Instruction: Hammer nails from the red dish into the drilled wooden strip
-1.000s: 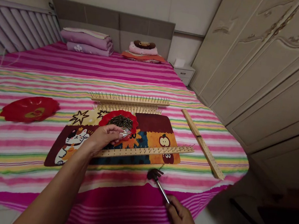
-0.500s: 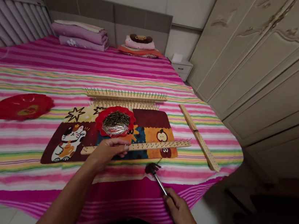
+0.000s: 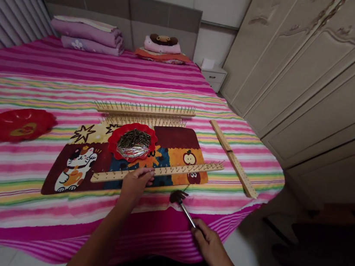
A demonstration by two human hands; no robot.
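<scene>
My left hand is closed in a pinch on a nail at the middle of a long wooden strip; the fingers hide most of that nail. Slanting nails stand along the strip on both sides of the hand. The strip lies across a patterned mat with a cat and apples on it. In my right hand is a hammer, gripped by its handle, its dark head low over the bed's near edge. Just behind the strip, a red scalloped dish holds a heap of loose nails.
Behind the dish lie two wooden strips bristling with nails. Bare wooden strips lie end to end at the right. A red plate is at the left. Folded bedding sits at the far end, and a wardrobe stands right.
My left hand has shifted slightly right along the strip, its fingers still pinched. The hammer stays low in my right hand. The whole view has moved a little.
</scene>
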